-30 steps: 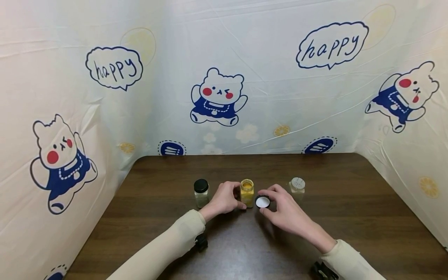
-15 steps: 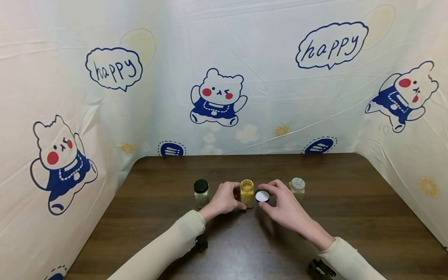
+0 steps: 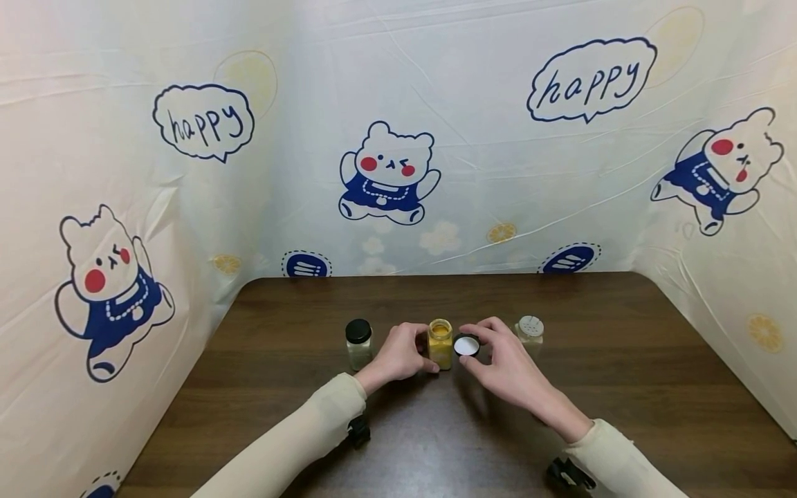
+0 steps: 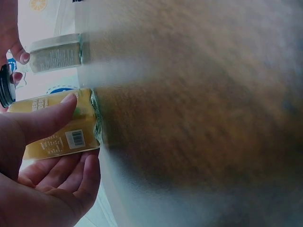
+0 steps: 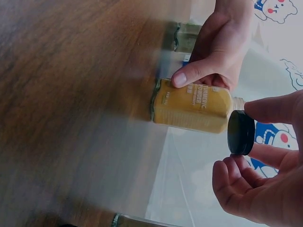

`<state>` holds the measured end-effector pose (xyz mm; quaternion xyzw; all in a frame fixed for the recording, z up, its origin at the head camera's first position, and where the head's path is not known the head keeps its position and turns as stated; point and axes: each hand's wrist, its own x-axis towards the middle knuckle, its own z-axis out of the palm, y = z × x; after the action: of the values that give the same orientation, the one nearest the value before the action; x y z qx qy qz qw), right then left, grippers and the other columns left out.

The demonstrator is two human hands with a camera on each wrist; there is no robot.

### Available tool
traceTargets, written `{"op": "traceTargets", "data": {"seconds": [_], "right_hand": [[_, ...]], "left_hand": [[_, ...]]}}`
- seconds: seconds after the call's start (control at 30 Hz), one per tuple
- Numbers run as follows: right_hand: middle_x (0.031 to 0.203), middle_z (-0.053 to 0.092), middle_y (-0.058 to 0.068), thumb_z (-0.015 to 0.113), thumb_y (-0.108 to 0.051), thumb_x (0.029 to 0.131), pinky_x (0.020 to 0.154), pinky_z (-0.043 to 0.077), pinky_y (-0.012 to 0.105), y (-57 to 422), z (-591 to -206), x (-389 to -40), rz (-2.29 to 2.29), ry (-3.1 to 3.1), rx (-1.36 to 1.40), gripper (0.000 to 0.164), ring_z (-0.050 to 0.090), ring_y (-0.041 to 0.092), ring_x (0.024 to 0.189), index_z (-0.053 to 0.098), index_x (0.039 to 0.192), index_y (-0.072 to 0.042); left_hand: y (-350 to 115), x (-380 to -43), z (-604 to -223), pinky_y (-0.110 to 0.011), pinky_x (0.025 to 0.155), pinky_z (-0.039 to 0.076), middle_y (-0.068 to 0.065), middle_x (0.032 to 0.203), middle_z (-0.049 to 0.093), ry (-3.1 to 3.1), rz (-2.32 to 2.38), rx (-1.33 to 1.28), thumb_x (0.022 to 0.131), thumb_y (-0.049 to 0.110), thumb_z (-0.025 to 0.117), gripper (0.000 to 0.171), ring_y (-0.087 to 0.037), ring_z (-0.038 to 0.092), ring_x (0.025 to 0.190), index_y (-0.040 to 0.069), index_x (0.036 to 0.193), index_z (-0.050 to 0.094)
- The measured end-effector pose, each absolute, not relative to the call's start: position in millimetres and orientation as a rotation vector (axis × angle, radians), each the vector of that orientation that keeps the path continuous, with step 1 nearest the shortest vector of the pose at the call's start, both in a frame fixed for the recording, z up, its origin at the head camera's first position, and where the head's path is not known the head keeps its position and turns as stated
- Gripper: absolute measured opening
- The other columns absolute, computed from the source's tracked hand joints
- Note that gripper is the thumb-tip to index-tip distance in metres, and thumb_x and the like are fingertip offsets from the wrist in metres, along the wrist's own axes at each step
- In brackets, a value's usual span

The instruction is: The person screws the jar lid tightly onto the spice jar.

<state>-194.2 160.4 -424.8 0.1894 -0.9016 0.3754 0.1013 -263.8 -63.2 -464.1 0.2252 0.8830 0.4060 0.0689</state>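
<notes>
My left hand grips a square glass jar of yellow turmeric powder, thumb on one side and fingers on the other. The jar stands upright on the table with its mouth uncovered. Just right of it, my right hand pinches a black screw lid between thumb and fingers. In the head view the lid's white inside faces the camera. The lid is held at the height of the jar's neck, apart from it in the head view. The jar's label and barcode show in the left wrist view.
A glass jar with a black lid stands left of the left hand. Behind the right hand is another jar with a perforated pale top, partly hidden. The brown wooden table ends at a printed cloth backdrop.
My right hand has moved slightly away from me, bringing the lid up alongside the jar. The left hand and the turmeric jar have stayed in place.
</notes>
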Motion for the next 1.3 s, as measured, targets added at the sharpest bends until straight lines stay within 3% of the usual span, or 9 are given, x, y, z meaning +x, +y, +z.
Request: {"op": "traceTargets", "data": {"seconds": [0.73,1.3], "right_hand": [[0.115,0.060,0.005,0.082,-0.012,0.092,0.070,0.047,0.031,156,-420,-197,1.114,-2.691,0.572,0.042,0.056,0.018,0.094,0.071,0.132,-0.010],[0.114,0.062,0.005,0.083,-0.009,0.091,0.071,0.049,0.030,154,-414,-198,1.133,-2.644,0.597,0.042,0.061,0.017,0.097,0.070,0.130,-0.007]], "left_hand": [[-64,-265,-465,-0.032,0.075,0.056,0.004,0.092,0.073,2.667,1.215,0.686,0.073,0.006,0.098,0.045,-0.008,0.067,0.081,0.009,0.112,0.075],[-64,-265,-466,-0.033,0.077,0.057,0.004,0.093,0.074,2.664,1.225,0.689,0.073,0.006,0.098,0.045,-0.008,0.068,0.082,0.009,0.111,0.075]]}}
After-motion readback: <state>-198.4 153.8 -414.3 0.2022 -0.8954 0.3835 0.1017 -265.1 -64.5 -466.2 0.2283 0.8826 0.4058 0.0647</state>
